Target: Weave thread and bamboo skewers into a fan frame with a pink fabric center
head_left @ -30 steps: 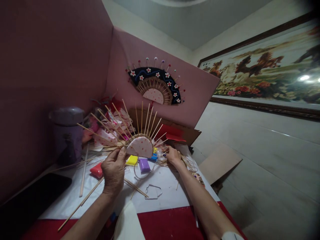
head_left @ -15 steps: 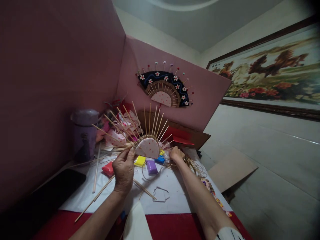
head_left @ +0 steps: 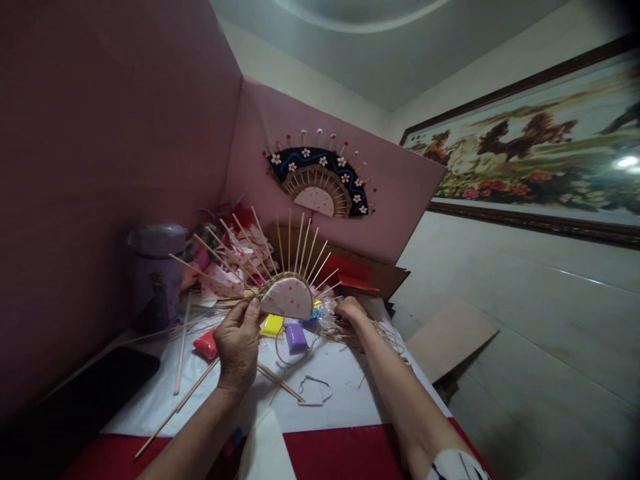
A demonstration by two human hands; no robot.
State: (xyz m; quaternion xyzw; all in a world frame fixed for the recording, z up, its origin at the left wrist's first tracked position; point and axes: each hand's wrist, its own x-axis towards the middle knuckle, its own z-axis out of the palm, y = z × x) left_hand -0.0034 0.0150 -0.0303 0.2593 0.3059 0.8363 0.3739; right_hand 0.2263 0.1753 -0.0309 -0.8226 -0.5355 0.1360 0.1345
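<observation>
My left hand (head_left: 239, 343) pinches the lower left edge of a half-made fan, its thumb on the front. The fan has a half-round white base with red dots (head_left: 287, 298) and thin wooden sticks (head_left: 241, 239) spreading up from a woven rim. On the right, my right hand (head_left: 351, 309) is curled down among thin straw-coloured strips (head_left: 383, 331). Its fingertips are hidden, so what they grip does not show. Under the fan lie yellow (head_left: 272, 325), purple (head_left: 296, 338) and red (head_left: 205, 345) packets of what looks like clay.
A finished dark fan with white flowers (head_left: 320, 165) hangs on the pink board (head_left: 395, 193). A lidded purple container (head_left: 156, 273) stands at the left, behind a black phone-like slab (head_left: 123, 373). Loose sticks (head_left: 177, 408) and a bent white loop (head_left: 315, 392) lie on the white cloth (head_left: 345, 400).
The whole view has shifted slightly, so things sit further left. My left hand still holds the fan. My right hand stays in the strips, and the forearm now covers the flowered pieces at the table's right edge.
</observation>
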